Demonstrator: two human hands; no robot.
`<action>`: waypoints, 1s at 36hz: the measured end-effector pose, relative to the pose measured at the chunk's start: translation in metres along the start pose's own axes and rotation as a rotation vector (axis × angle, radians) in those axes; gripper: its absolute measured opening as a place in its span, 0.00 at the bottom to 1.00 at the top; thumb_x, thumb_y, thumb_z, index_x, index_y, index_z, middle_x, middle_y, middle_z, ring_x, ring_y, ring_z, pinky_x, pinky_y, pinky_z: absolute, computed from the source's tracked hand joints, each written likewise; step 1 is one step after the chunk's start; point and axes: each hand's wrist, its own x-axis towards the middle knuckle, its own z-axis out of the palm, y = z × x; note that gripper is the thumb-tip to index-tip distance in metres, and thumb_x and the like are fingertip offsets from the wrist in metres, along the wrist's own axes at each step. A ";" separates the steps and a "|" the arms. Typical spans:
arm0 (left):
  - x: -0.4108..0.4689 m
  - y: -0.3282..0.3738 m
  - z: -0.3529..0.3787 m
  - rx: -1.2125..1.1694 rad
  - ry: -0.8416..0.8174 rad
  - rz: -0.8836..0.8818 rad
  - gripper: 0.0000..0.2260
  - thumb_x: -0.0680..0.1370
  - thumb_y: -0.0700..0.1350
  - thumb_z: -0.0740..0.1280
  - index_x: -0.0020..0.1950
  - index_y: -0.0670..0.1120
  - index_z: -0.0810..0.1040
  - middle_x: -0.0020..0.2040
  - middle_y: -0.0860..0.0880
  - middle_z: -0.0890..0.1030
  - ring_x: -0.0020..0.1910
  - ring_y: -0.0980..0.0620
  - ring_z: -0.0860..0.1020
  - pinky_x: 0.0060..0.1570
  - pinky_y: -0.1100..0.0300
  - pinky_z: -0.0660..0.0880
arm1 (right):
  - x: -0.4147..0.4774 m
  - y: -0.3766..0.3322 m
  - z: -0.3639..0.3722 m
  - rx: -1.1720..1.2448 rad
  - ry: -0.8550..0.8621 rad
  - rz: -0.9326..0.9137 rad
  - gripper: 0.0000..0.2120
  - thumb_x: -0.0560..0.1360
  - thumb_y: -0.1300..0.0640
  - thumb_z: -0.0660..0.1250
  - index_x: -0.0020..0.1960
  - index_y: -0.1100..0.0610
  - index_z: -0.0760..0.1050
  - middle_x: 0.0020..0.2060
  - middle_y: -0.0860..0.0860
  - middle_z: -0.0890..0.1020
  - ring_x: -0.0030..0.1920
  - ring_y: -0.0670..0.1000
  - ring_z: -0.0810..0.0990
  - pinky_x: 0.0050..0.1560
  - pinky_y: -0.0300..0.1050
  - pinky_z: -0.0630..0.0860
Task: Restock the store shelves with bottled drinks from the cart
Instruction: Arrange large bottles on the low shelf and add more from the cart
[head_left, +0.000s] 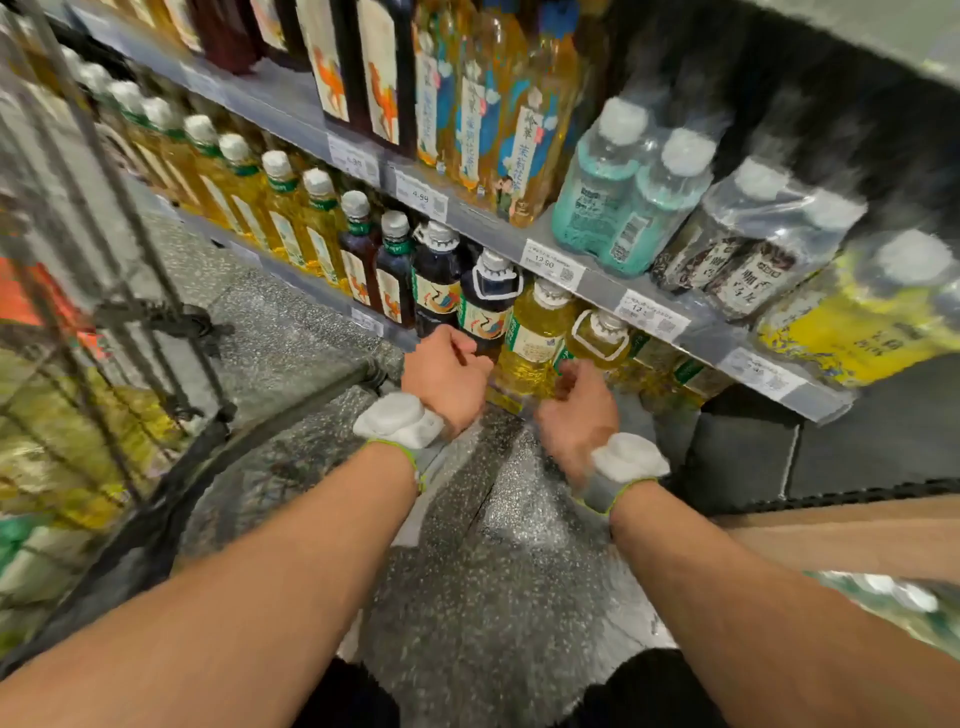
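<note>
i'm watching both hands reaching down toward the lower shelf (306, 288). the left hand (447, 376) is hovering with its fingers curled just in front of a dark bottle (485, 306), and i cannot tell whether it is gripping anything. the right hand (571, 415) is curling its fingers beside a yellow bottle (530, 343), which is standing upright between the two hands at the front of that shelf. blur is hiding whether those fingers are touching it. a handled yellow bottle (597, 338) is standing just to its right. the wire cart (156, 319) is sitting on my left, carrying wrapped yellow drinks (78, 415). shrink-wrapped packs (623, 197) are resting on the shelf above.
</note>
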 end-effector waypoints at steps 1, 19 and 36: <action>-0.007 0.005 0.000 -0.006 0.010 -0.010 0.06 0.75 0.43 0.70 0.51 0.50 0.80 0.43 0.53 0.81 0.49 0.48 0.81 0.43 0.60 0.70 | -0.006 -0.004 -0.002 0.002 -0.020 -0.001 0.20 0.73 0.64 0.69 0.63 0.56 0.73 0.52 0.50 0.79 0.53 0.52 0.77 0.50 0.39 0.70; -0.084 0.174 -0.285 -0.099 0.184 0.090 0.07 0.80 0.41 0.65 0.54 0.44 0.82 0.50 0.43 0.85 0.53 0.40 0.81 0.56 0.48 0.74 | -0.140 -0.339 -0.088 0.169 -0.015 -0.535 0.18 0.65 0.64 0.60 0.53 0.57 0.78 0.40 0.52 0.79 0.36 0.45 0.70 0.39 0.16 0.63; -0.071 0.114 -0.516 -0.221 0.473 0.020 0.09 0.78 0.35 0.64 0.54 0.42 0.82 0.52 0.45 0.85 0.55 0.42 0.81 0.58 0.51 0.74 | -0.247 -0.530 0.053 0.315 -0.269 -0.649 0.21 0.57 0.43 0.52 0.47 0.46 0.73 0.37 0.46 0.74 0.38 0.48 0.72 0.38 0.40 0.67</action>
